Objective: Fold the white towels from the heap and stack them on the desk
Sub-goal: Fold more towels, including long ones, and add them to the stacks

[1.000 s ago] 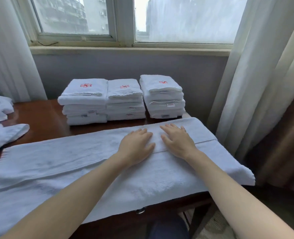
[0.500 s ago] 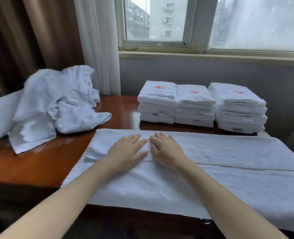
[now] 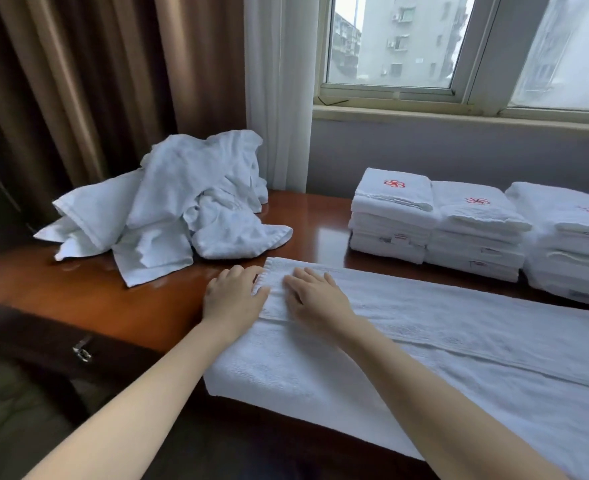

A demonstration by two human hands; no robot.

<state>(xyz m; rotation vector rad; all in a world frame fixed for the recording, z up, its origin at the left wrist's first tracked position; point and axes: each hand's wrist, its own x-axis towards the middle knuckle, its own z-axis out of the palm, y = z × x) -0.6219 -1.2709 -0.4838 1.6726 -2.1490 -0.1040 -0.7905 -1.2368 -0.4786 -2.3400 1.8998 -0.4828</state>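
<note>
Towel [image 3: 424, 341] was pressed flat on the worktop [image 3: 95, 292] at its left end by the left hand [image 3: 232, 299] and right hand [image 3: 315, 296], fingers [image 3: 308, 274] straight, nothing gripped.

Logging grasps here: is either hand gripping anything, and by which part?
Nothing is held: the left hand and right hand lie flat at the left end of the spread towel.

Nubby matt terry towel [image 3: 424, 341] on glossy polished wood desk [image 3: 113, 299].

Brown curtains [image 3: 78, 81] hang beside a white sheer curtain [image 3: 277, 81] — right of it, a window [image 3: 386, 91] onto grey apartment blocks [image 3: 414, 36].
</note>
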